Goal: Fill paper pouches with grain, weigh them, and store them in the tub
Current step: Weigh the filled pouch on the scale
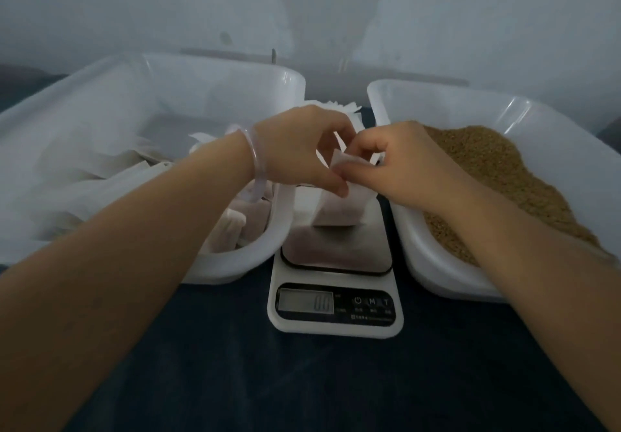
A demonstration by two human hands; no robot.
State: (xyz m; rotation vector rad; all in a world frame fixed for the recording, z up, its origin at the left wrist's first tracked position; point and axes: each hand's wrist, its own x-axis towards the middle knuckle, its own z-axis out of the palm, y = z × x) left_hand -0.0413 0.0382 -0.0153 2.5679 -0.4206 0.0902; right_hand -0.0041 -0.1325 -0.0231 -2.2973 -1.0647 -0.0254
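Observation:
A white paper pouch hangs just above the steel platform of the kitchen scale, whose display reads 0.0. My left hand and my right hand both pinch the pouch's top edge from either side. A clear bangle sits on my left wrist. The white tub on the left holds several filled pouches. The white tub on the right holds a heap of brown grain.
A stack of flat empty pouches lies behind the scale, between the two tubs. Everything stands on a dark cloth-covered surface. A pale wall rises close behind the tubs.

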